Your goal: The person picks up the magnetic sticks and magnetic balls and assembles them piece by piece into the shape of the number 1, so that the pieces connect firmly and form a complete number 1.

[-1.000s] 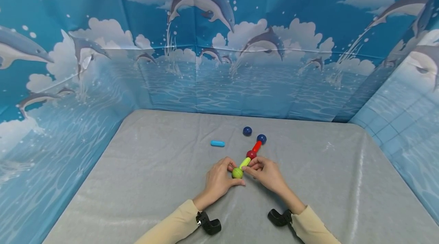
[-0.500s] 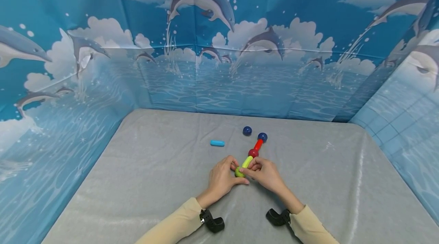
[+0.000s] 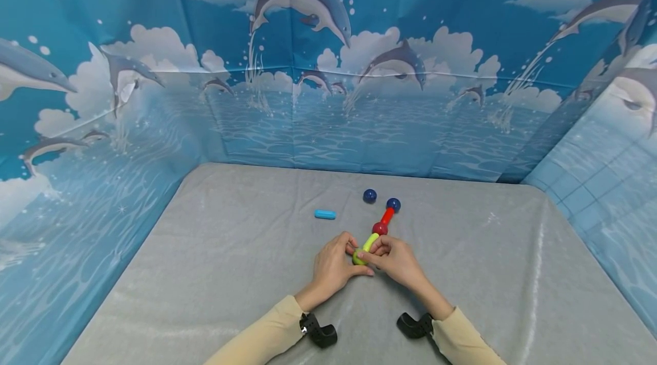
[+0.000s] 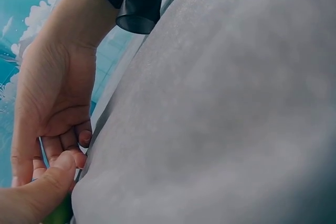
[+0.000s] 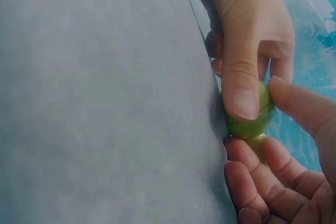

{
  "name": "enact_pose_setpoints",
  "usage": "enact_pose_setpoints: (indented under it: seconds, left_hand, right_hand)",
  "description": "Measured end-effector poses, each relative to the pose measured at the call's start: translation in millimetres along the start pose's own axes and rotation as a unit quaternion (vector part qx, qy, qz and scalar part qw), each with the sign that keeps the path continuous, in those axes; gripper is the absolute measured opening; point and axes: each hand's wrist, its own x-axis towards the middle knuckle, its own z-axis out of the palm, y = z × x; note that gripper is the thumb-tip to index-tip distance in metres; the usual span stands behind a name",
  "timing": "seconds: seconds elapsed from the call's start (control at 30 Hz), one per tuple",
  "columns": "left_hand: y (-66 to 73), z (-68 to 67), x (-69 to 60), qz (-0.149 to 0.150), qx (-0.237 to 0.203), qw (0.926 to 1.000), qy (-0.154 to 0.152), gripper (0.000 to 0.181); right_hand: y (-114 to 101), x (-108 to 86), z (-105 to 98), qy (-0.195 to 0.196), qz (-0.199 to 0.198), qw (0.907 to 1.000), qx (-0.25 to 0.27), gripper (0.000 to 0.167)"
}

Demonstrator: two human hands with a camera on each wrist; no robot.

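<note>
A green ball lies on the grey cloth between both hands. My left hand grips it between thumb and fingers; the right wrist view shows the left thumb pressed on the ball. My right hand pinches the yellow-green stick at its near end, its thumb touching the ball. That stick leads up to a red ball, followed by a red stick and a dark blue ball, in one line. Fingers partly hide the joint between stick and green ball.
A loose dark blue ball lies just left of the line's far end. Farther left lies a light blue stick. The grey cloth-covered table meets a dolphin-print curtain behind and at the sides.
The green ball and the joined pieces have shifted slightly right and away, both hands staying on them. The right thumb has moved onto the green ball. Over the last half second little moves.
</note>
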Motion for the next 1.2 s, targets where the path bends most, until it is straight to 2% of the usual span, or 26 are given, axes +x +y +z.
enact_pose_setpoints:
  seconds: [0.23, 0.4, 0.57, 0.67, 0.9, 1.07, 1.2]
  left_hand:
    - [-1.0, -4.5, -1.1, 0.002, -0.007, 0.9998, -0.017, 0.055]
    - [-4.4, -13.9, -1.1, 0.000, -0.031, 0.9976, -0.062, 0.056]
    - [-13.0, -29.5, 3.1, -0.015, -0.066, 0.9897, -0.126, 0.055]
    - [-20.9, -40.3, 7.8, -0.015, -0.069, 0.9876, -0.140, 0.050]
    - [-38.1, -59.1, 18.8, -0.018, -0.052, 0.9940, -0.094, 0.034]
    - [-46.0, -61.1, 28.4, -0.020, -0.031, 0.9984, -0.042, 0.018]
    - [-49.6, -59.4, 40.2, -0.022, -0.010, 0.9996, 0.016, 0.009]
  right_hand:
    - [0.1, -1.3, -0.9, 0.000, 0.007, 1.0000, 0.007, 0.029]
    - [0.4, -2.3, -1.7, 0.002, 0.006, 0.9999, 0.012, 0.031]
    - [0.2, -2.3, -1.6, 0.004, 0.001, 1.0000, 0.006, 0.031]
    - [-0.2, -2.6, -1.8, 0.004, 0.000, 1.0000, 0.003, 0.031]
    - [-3.0, -3.4, -3.4, 0.007, -0.010, 0.9998, -0.013, 0.031]
    - [-4.4, -4.7, -3.9, -0.002, -0.021, 0.9996, -0.020, 0.028]
    - [-3.8, -5.3, -3.0, -0.007, -0.029, 0.9995, -0.015, 0.025]
